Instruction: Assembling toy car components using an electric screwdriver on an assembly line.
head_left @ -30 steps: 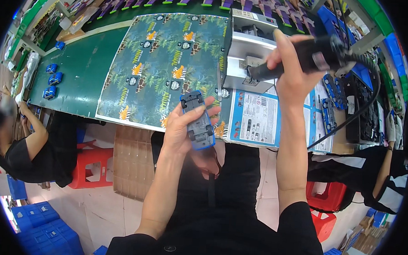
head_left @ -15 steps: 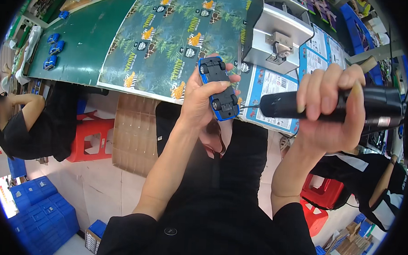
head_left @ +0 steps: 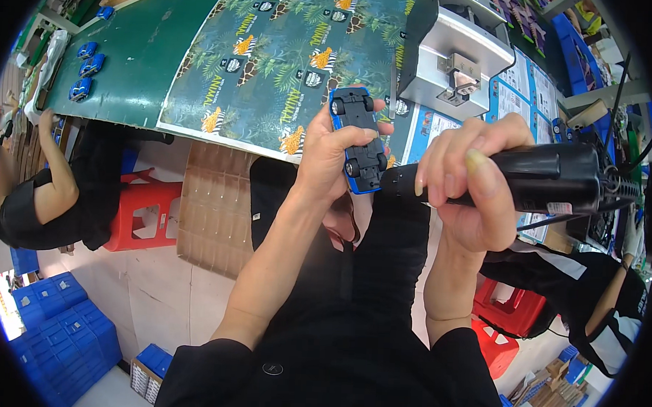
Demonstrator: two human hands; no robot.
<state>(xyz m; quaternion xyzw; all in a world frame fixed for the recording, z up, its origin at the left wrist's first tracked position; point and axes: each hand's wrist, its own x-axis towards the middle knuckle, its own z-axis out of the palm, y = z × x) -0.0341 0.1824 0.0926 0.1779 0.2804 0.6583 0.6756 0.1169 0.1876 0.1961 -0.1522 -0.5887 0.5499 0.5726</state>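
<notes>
My left hand [head_left: 322, 158] is wrapped round a blue toy car [head_left: 361, 145], thumb across its black underside. The car's wheels and chassis face up and toward the right. My right hand [head_left: 467, 177] grips a black electric screwdriver [head_left: 553, 177] that lies nearly level, its cord leaving the right end. The screwdriver's dark front end is close to the car's near end. Against my black clothing its bit cannot be made out, nor whether it touches the car.
Several blue toy cars [head_left: 90, 64] stand on the green tabletop [head_left: 139, 57] at left. A silver metal device [head_left: 456, 53] stands on the printed sheet [head_left: 273, 77] at the back. Red stools [head_left: 145, 214], blue crates [head_left: 69, 345] and seated people [head_left: 54, 184] are on both sides.
My right hand has brought the screwdriver left and slightly down, up close to the toy car. The left hand keeps hold of the car, shifted slightly right in view.
</notes>
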